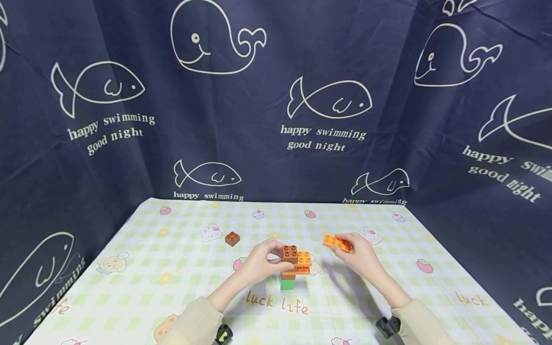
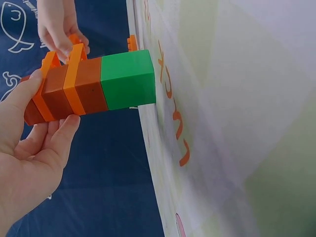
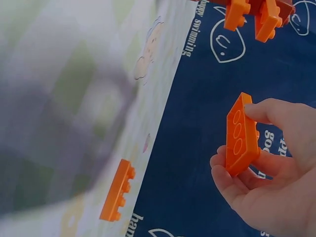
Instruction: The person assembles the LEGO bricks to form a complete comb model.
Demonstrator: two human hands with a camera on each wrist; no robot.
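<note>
A stacked toy-brick tower stands near the table's middle, with a green block at its base and brown blocks and orange plates alternating above. Both orange plates jut out to the right. My left hand grips the upper part of the tower, thumb on one side and fingers on the other. To the tower's right, my right hand pinches a studded orange plate above the table, its hollow underside showing in the right wrist view. Another orange plate lies on the table, studs up, near the right hand.
A small brown brick sits on the table behind and left of the tower. The table has a checked cloth with cartoon prints. Dark blue fabric with fish drawings hangs behind and along both sides.
</note>
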